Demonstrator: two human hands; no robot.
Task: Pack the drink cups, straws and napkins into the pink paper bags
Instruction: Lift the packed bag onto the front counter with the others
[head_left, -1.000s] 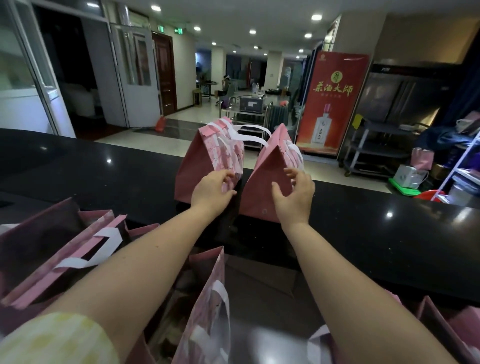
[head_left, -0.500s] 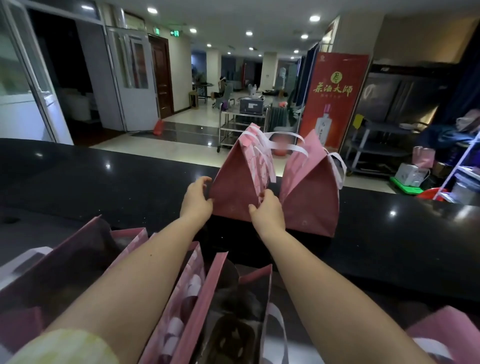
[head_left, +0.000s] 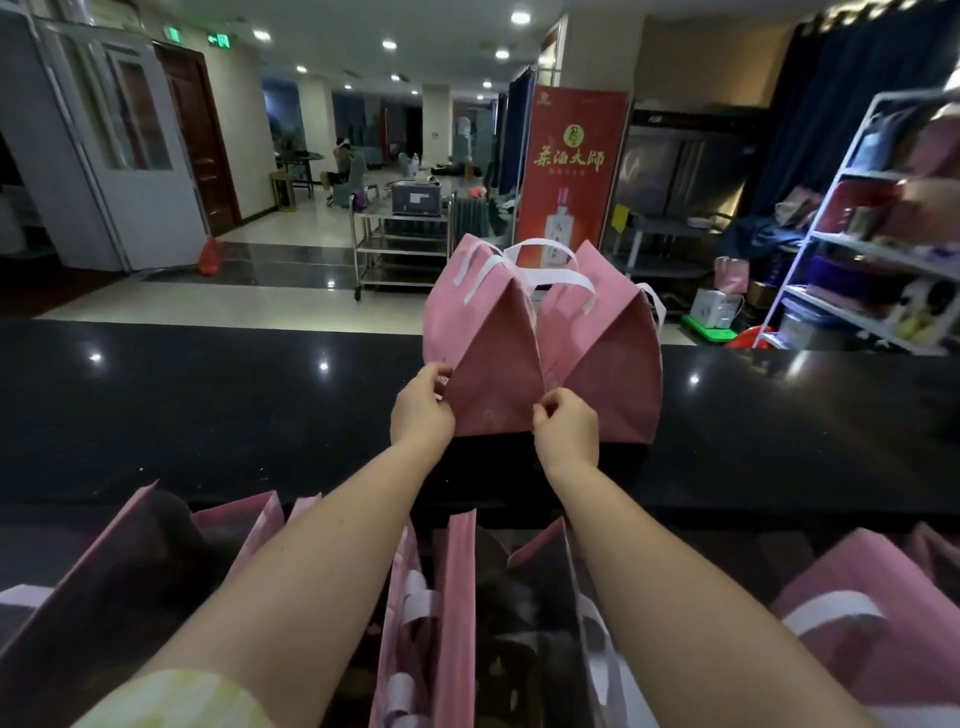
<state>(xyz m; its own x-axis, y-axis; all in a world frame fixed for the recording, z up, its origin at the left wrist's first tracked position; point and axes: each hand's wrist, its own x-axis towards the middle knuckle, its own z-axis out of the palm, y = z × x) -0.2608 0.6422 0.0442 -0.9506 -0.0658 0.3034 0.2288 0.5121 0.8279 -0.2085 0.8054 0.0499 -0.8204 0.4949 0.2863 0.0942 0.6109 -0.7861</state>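
Two pink paper bags with white handles stand side by side on the black counter (head_left: 208, 415), tops folded shut. My left hand (head_left: 422, 410) pinches the lower left edge of the left bag (head_left: 488, 358). My right hand (head_left: 566, 428) pinches that same bag's lower right corner, where it meets the right bag (head_left: 608, 364). Below my arms, on the near side, several open pink bags (head_left: 457, 597) stand in a row; their contents are dark and hard to make out. No cups, straws or napkins show plainly.
Beyond the counter lies a tiled hall with a steel trolley (head_left: 402, 234), a red banner (head_left: 569, 166) and a white shelf rack (head_left: 878, 234) at the right. The counter's far edge runs just behind the two bags.
Both hands came together on the left bag: first one hand was on each bag, then both moved to its lower edges. The two bags now sit closer together and further right in view.
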